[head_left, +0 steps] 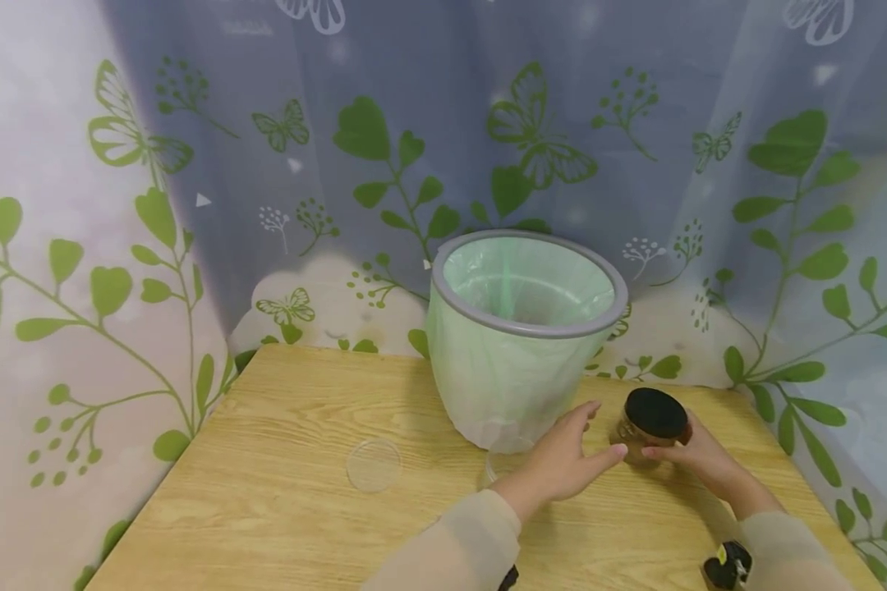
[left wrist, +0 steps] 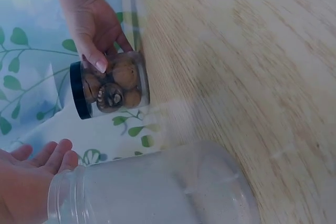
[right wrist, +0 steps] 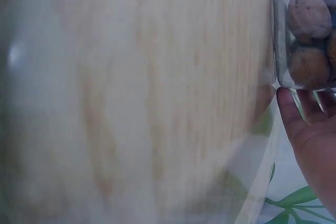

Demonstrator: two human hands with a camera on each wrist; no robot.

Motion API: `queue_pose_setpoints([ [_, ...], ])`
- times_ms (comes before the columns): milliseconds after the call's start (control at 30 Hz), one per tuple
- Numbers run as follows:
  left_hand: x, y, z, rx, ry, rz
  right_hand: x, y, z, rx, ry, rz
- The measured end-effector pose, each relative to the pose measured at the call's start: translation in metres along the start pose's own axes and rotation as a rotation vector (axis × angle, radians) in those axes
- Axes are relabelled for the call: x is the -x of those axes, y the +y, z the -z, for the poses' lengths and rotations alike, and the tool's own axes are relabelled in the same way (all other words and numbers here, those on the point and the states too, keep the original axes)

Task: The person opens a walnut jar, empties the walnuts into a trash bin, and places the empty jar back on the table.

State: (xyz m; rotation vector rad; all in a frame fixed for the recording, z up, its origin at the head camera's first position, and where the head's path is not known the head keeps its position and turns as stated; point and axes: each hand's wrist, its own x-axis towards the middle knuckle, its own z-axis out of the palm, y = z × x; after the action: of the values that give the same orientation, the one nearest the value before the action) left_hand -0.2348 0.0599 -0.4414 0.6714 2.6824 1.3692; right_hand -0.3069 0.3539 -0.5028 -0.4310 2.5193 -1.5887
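one lidded jar [head_left: 647, 428] is between right hand [head_left: 702, 464], gripping it, and left hand [head_left: 558, 460], spread and empty.

No text, brand or number can be read in any of the views. In the head view, a short row of pale marks [head_left: 247, 28] on the curtain [head_left: 429, 74], at the upper left of the frame, resembles lettering but is too blurred to make out. Near the lower right corner, a black device [head_left: 726, 566] bears a small yellow patch and some white marks, too small to read. On the lidded jar [left wrist: 113, 85], no lettering is legible.
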Motion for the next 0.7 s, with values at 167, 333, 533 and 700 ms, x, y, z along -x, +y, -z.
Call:
queue_pose_setpoints([
  [167, -0.001, 0.002, -0.001, 0.04, 0.008, 0.011, 0.005, -0.005, -0.002, 0.043, -0.001, -0.017],
  [333, -0.004, 0.003, -0.006, 0.045, 0.017, 0.02, 0.012, -0.013, -0.004, 0.096, 0.0, -0.004],
  [533, -0.01, 0.003, -0.009, 0.057, 0.024, 0.037, 0.018, -0.026, -0.006, 0.131, -0.006, 0.02],
  [700, -0.014, 0.004, -0.01, 0.062, 0.037, 0.034, 0.022, -0.032, -0.006, 0.154, -0.03, 0.016],
])
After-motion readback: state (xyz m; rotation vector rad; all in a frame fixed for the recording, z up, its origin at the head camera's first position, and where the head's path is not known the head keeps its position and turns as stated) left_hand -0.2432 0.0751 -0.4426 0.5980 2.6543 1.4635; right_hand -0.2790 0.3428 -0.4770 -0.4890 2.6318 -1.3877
